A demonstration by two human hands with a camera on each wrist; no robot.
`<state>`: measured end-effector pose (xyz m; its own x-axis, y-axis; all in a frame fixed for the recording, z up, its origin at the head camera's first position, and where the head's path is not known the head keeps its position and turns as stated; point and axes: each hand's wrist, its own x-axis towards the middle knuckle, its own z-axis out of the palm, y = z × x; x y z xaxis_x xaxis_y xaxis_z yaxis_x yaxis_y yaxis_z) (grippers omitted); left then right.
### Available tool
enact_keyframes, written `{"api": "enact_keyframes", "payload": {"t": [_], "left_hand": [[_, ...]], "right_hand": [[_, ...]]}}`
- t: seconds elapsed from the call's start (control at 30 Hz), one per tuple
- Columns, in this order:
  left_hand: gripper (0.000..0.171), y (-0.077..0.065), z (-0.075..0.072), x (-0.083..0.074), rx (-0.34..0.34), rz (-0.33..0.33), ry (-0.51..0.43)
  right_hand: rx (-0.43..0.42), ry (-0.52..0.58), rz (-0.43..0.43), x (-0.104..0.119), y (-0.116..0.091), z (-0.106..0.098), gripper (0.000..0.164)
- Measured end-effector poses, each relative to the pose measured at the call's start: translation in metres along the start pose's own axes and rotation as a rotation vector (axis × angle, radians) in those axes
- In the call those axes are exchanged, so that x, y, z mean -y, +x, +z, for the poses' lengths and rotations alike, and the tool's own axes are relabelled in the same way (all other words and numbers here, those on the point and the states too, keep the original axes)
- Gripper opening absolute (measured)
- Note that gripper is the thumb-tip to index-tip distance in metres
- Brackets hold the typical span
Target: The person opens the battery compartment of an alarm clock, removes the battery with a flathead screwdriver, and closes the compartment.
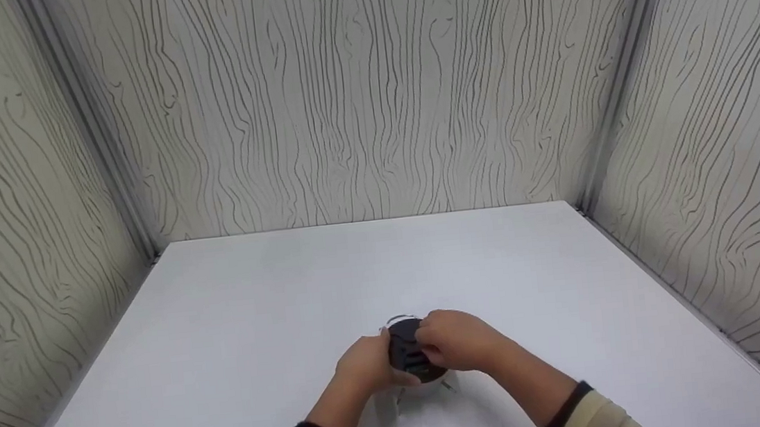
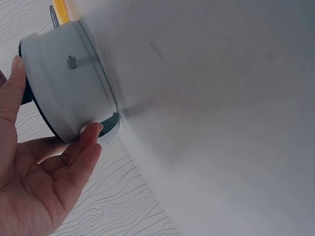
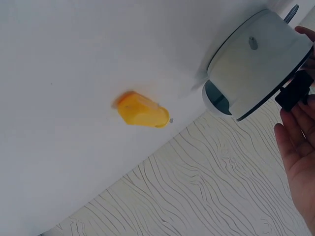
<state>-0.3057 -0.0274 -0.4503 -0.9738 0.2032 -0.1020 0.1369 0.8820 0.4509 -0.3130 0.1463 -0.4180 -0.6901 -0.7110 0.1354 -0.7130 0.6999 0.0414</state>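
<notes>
A round white alarm clock (image 2: pixel 64 73) with a black back (image 1: pixel 403 347) and short metal legs (image 1: pixel 448 386) is held at the near middle of the table. Its black back faces up toward me in the head view. My left hand (image 1: pixel 367 364) grips the clock's left side, with the thumb at the rim of the back and fingers curled around the body. At the right side of the back, my right hand (image 1: pixel 460 338) has curled fingers. The right wrist view shows a small black piece (image 3: pixel 294 91) pinched at its fingertips against the back. The clock's front is hidden.
The white table (image 1: pixel 257 309) extends to a wood-grain-patterned back wall (image 1: pixel 355 104), with matching side walls on the left and right. A yellow-orange object (image 3: pixel 142 110) of unclear kind appears on the white surface in the right wrist view.
</notes>
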Motion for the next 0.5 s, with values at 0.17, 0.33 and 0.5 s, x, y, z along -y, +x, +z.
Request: {"api": "enact_keyframes", "payload": {"t": [0.17,0.33,0.5], "left_hand": [[0.105,-0.001,0.000,0.000,-0.004,-0.006,-0.009],[0.106,-0.002,0.000,-0.001,-0.030,0.003,0.003],[0.106,-0.005,0.000,-0.004,-0.046,0.005,-0.010]], "right_hand": [[-0.002,0.042,0.060,-0.013,-0.005,-0.003,0.013],[-0.021,0.028,0.088,-0.027,-0.013,-0.006,0.009],[-0.052,0.020,0.101,-0.039,-0.019,-0.007,0.009]]}}
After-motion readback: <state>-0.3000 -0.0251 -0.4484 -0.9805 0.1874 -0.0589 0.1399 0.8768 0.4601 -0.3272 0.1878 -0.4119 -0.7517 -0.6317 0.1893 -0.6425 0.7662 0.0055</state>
